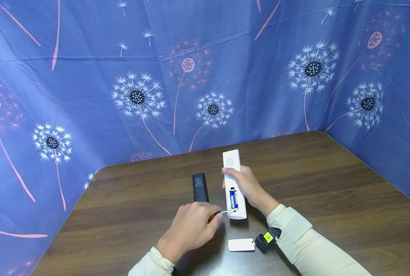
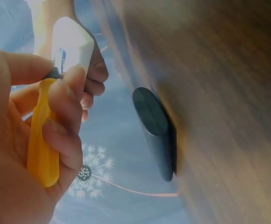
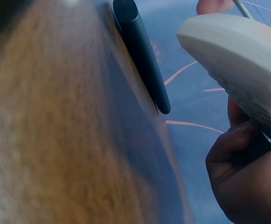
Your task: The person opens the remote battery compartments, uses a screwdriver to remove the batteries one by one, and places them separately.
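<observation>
White remote (image 1: 230, 182) with two exposed batteries (image 1: 233, 199), gripped above the table (image 1: 122, 230) by the fingers of the right hand (image 1: 251, 188) and worked at the batteries' near end with a screwdriver (image 2: 38, 140) pinched in the fingers of the left hand (image 1: 192, 226), apparently for prying, next likely calling for gentle leverage.

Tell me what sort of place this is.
Probably an indoor tabletop workspace, perhaps curtained off: a wood-grain table backed by blue dandelion-print cloth, with a white remote control and a yellow-handled screwdriver held over it.
</observation>
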A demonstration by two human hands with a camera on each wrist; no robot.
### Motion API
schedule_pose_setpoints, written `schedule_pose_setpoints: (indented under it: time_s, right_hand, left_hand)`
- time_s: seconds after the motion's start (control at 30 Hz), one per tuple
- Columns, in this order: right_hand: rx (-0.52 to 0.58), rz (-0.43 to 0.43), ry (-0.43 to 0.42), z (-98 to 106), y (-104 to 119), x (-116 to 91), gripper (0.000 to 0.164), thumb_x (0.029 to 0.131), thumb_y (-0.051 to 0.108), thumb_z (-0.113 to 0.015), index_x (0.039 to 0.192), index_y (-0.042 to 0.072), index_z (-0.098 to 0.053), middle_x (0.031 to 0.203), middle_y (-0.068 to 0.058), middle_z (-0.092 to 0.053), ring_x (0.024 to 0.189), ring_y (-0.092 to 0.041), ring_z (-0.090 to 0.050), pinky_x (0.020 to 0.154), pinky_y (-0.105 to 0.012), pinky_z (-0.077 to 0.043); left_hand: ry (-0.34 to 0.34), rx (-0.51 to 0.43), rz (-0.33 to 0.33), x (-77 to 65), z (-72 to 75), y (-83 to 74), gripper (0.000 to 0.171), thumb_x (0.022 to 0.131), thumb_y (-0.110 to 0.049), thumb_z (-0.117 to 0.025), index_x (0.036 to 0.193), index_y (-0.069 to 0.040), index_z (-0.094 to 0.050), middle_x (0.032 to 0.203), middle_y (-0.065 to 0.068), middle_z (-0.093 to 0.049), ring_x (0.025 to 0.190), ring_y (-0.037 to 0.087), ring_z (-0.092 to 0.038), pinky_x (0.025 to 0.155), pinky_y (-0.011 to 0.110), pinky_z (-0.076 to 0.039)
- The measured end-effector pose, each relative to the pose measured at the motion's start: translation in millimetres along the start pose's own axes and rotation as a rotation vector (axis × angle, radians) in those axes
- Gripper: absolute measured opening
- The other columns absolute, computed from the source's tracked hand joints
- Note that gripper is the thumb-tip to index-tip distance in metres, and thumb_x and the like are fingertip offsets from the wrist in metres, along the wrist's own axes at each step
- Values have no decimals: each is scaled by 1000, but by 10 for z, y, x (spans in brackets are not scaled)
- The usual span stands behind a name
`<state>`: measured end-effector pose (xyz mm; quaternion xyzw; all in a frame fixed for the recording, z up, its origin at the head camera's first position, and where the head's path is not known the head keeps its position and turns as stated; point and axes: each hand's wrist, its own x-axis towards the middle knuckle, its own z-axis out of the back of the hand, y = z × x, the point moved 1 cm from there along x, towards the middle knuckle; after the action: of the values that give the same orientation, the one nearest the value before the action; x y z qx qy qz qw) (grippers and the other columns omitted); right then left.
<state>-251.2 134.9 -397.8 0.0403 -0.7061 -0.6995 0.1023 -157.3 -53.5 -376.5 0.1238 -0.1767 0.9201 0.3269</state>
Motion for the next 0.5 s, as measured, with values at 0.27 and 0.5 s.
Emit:
schedule_pose_setpoints:
  time_s: [0.27, 0.5]
  right_hand:
    - [61, -30, 23, 13, -20, 23, 39, 100, 34, -54, 113, -2, -60, 75, -13, -66, 71, -31, -65, 59, -30, -50]
    - [98, -37, 32, 25, -28, 32, 38, 101, 36, -52, 108, -1, -60, 72, -12, -65, 66, -26, -65, 55, -29, -48]
  left_hand:
    - [-42, 91, -96, 1, -57, -27, 13, 97, -25, -64, 97, -18, -75, 79, -12, -66, 67, -1, -56, 54, 23, -47]
    - [-100, 147, -145, -17, -109, -36, 8, 96, -22, -67, 98, -17, -72, 75, -10, -62, 63, 3, -56, 50, 24, -46]
